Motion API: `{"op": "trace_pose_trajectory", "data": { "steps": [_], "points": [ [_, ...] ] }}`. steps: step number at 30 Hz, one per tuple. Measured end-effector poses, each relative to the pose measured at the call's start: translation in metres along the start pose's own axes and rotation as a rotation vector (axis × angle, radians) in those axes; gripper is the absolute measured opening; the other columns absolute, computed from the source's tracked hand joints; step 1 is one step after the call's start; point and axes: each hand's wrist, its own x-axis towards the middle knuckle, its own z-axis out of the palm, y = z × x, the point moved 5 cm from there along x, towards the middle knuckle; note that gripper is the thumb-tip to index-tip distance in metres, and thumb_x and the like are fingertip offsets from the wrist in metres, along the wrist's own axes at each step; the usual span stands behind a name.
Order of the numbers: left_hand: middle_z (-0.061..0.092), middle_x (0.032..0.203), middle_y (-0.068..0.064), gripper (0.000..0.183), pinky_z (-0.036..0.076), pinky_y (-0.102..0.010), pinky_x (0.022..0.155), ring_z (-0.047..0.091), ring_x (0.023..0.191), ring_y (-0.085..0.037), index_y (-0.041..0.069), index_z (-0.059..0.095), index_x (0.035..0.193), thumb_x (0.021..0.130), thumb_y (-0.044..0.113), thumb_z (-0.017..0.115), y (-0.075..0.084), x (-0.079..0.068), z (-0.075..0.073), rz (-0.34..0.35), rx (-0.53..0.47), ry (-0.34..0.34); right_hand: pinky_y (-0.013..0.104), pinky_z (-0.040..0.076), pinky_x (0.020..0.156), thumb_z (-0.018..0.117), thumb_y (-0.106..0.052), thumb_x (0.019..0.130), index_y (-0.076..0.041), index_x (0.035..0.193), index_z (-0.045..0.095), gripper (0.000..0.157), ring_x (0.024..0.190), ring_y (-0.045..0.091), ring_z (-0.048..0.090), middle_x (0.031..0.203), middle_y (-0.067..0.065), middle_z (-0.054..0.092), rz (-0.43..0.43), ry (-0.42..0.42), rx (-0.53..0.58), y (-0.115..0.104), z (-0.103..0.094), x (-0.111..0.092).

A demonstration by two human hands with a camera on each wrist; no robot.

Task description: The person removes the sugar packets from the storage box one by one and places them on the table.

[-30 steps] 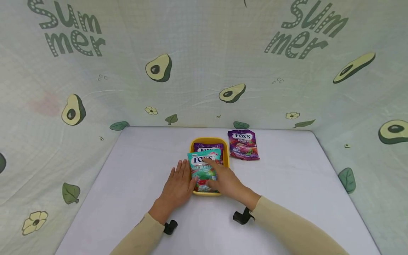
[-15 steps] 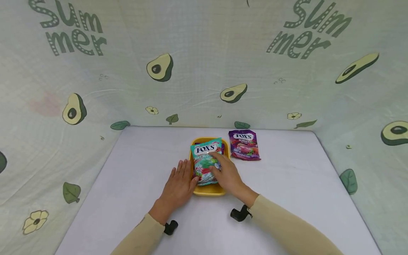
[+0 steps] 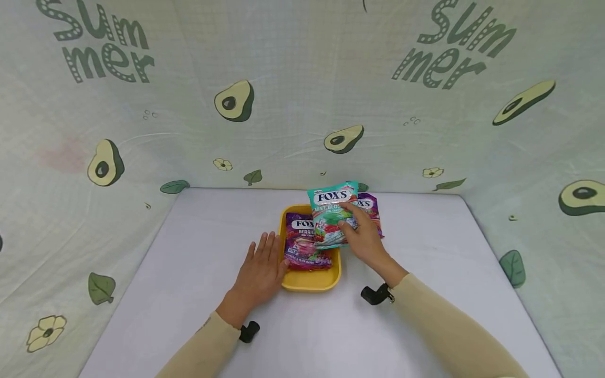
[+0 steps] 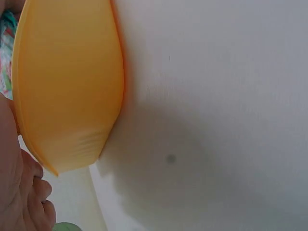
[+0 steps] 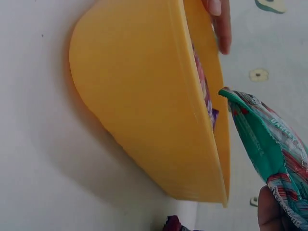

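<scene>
My right hand [image 3: 366,239] grips a teal candy bag [image 3: 331,218] marked Fox's, held up over the right side of a yellow tub [image 3: 312,283]. In the right wrist view the teal bag [image 5: 269,144] hangs beyond the tub's rim, a finger behind its edge. Inside the tub lies a purple Fox's candy bag [image 3: 302,252], its upper right covered by the teal one. My left hand [image 3: 257,273] rests with straight fingers along the tub's left side, thumb at the rim. The left wrist view has the tub wall [image 4: 72,86] next to that hand.
A second purple candy bag [image 3: 373,210] lies on the white table [image 3: 425,262] right of the tub, partly hidden behind the teal bag. A printed cloth [image 3: 283,79] hangs behind the table's far edge. Each wrist wears a small black camera.
My right hand has lifted the teal bag from the tub and carried it up and to the right, uncovering the purple bag inside. The left hand stays by the tub.
</scene>
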Motion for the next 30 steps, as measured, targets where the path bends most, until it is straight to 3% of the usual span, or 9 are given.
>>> {"op": "trace_pose_trajectory", "data": {
  "steps": [7, 10, 12, 18, 22, 26, 29, 30],
  "points": [
    [0.017, 0.164, -0.010, 0.071, 0.015, -0.054, 0.121, 0.011, 0.152, -0.029, 0.010, 0.016, 0.157, 0.102, 0.050, 0.034, -0.006, 0.004, 0.002, -0.002, 0.014, -0.006, 0.051, 0.053, 0.090, 0.055, -0.025, 0.100, -0.027, 0.144, 0.045, 0.045, 0.113, 0.029, 0.055, 0.146, 0.010, 0.046, 0.063, 0.022, -0.016, 0.016, -0.025, 0.004],
    [0.016, 0.164, -0.010, 0.071, 0.014, -0.054, 0.121, 0.010, 0.152, -0.029, 0.009, 0.014, 0.157, 0.102, 0.050, 0.034, -0.005, 0.003, 0.004, 0.002, 0.004, -0.008, 0.051, 0.051, 0.091, 0.054, -0.026, 0.100, -0.027, 0.144, 0.044, 0.045, 0.116, 0.030, 0.053, 0.147, 0.012, 0.045, 0.079, 0.046, -0.027, 0.024, -0.038, 0.007],
    [0.016, 0.164, -0.010, 0.072, 0.014, -0.054, 0.121, 0.010, 0.152, -0.029, 0.009, 0.013, 0.157, 0.102, 0.050, 0.034, -0.005, 0.002, 0.005, 0.002, -0.001, -0.007, 0.052, 0.048, 0.093, 0.054, -0.027, 0.100, -0.027, 0.145, 0.044, 0.045, 0.120, 0.030, 0.052, 0.148, 0.013, 0.044, 0.085, 0.069, -0.038, 0.029, -0.049, 0.010],
    [0.014, 0.164, -0.009, 0.073, 0.014, -0.053, 0.122, 0.010, 0.152, -0.029, 0.010, 0.010, 0.158, 0.102, 0.051, 0.033, -0.005, 0.000, 0.010, -0.009, -0.009, -0.014, 0.045, 0.048, 0.083, 0.052, -0.028, 0.101, -0.026, 0.146, 0.043, 0.046, 0.110, 0.030, 0.056, 0.149, 0.014, 0.045, 0.151, 0.123, -0.092, 0.055, -0.089, 0.023],
    [0.016, 0.164, -0.010, 0.072, 0.016, -0.053, 0.121, 0.012, 0.152, -0.029, 0.009, 0.012, 0.157, 0.102, 0.049, 0.035, -0.004, -0.001, 0.010, -0.010, -0.025, -0.002, 0.037, 0.046, 0.070, 0.051, -0.028, 0.102, -0.021, 0.147, 0.042, 0.047, 0.086, 0.026, 0.056, 0.145, 0.018, 0.047, 0.191, 0.125, -0.174, 0.073, -0.115, 0.029],
    [0.016, 0.164, -0.010, 0.073, 0.017, -0.053, 0.121, 0.013, 0.152, -0.029, 0.009, 0.011, 0.157, 0.102, 0.049, 0.036, -0.005, -0.001, 0.011, -0.014, -0.037, 0.002, 0.036, 0.040, 0.060, 0.050, -0.026, 0.102, -0.016, 0.148, 0.041, 0.048, 0.062, 0.022, 0.043, 0.143, 0.022, 0.047, 0.227, 0.099, -0.238, 0.093, -0.133, 0.032],
    [0.016, 0.164, -0.010, 0.073, 0.017, -0.052, 0.121, 0.012, 0.152, -0.028, 0.010, 0.010, 0.158, 0.102, 0.051, 0.035, -0.005, -0.001, 0.012, -0.018, -0.046, 0.000, 0.038, 0.039, 0.060, 0.049, -0.027, 0.102, -0.015, 0.148, 0.040, 0.049, 0.057, 0.021, 0.041, 0.145, 0.023, 0.044, 0.252, 0.067, -0.246, 0.110, -0.137, 0.030],
    [0.016, 0.164, -0.009, 0.073, 0.017, -0.052, 0.121, 0.012, 0.152, -0.028, 0.010, 0.010, 0.158, 0.102, 0.051, 0.035, -0.005, -0.001, 0.012, -0.021, -0.046, -0.002, 0.039, 0.039, 0.064, 0.048, -0.028, 0.102, -0.015, 0.149, 0.039, 0.049, 0.063, 0.021, 0.044, 0.148, 0.024, 0.042, 0.261, 0.057, -0.254, 0.115, -0.138, 0.029]
  ]
}}
